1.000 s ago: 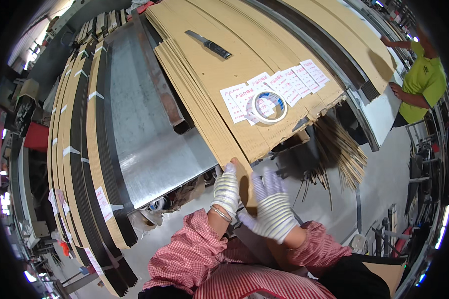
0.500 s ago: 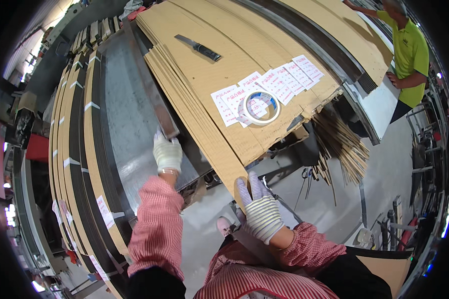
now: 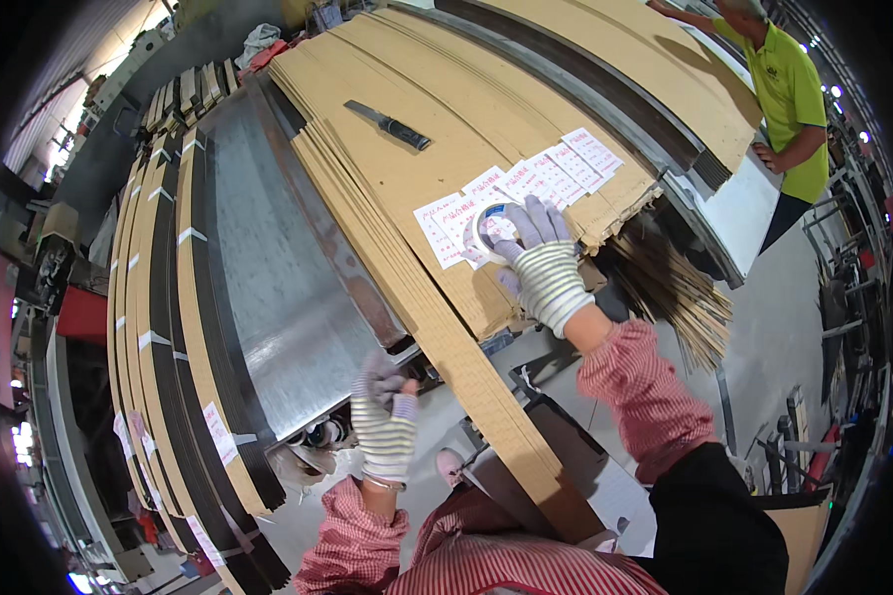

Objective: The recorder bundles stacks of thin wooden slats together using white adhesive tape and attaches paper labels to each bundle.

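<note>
Head view: a grey metal counter (image 3: 278,297) runs from the far upper left towards the person. Beside it on the right lies a stack of cardboard sheets (image 3: 437,109), long axis the same way. Left of the counter, long tan-and-black bundles (image 3: 196,327) are bound with white bands; some carry white labels (image 3: 219,433) with red print, too small to read. Narrow cardboard strips (image 3: 446,352) lie along the left side of the sheets, long axis from far left to near right, their near end projecting past the sheets towards the person.

Left hand (image 3: 382,416), gloved: near the near end of the counter, fingers curled; whether anything is held cannot be told. Right hand (image 3: 549,263), gloved: fingers over the right side of the tape roll (image 3: 479,236); whether they grip it cannot be told.

A knife (image 3: 387,126) lies on the sheets, blade pointing far left, handle near right. Overlapping white slips (image 3: 536,178) bear red print, with larger headings above smaller lines. On these slips the roll lies flat, opening upward, blue marking inside its core partly covered.
</note>
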The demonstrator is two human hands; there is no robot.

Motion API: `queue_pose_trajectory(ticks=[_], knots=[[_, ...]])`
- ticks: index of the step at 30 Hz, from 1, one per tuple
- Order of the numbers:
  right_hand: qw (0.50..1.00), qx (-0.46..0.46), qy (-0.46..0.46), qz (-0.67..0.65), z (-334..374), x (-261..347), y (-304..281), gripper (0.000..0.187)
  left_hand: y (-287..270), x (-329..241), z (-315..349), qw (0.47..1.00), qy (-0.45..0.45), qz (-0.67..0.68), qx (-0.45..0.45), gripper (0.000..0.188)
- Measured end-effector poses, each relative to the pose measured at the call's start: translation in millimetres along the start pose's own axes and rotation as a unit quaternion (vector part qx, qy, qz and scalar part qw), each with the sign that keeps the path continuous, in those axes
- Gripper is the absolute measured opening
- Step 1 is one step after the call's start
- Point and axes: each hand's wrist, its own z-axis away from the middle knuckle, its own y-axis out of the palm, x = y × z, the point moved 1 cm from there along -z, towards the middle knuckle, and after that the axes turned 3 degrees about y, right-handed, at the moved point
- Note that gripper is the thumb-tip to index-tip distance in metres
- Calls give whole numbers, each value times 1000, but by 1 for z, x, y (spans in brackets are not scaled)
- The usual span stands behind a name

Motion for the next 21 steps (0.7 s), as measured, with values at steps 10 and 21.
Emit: queue_pose_trajectory(ticks=[10, 21], knots=[[871, 205, -155, -419, 59, 66, -83, 27, 14, -68, 19, 957, -140, 134, 217, 23], [879, 452, -124, -81, 20, 6, 25, 50, -8, 49, 13, 981, -97, -83, 147, 12]])
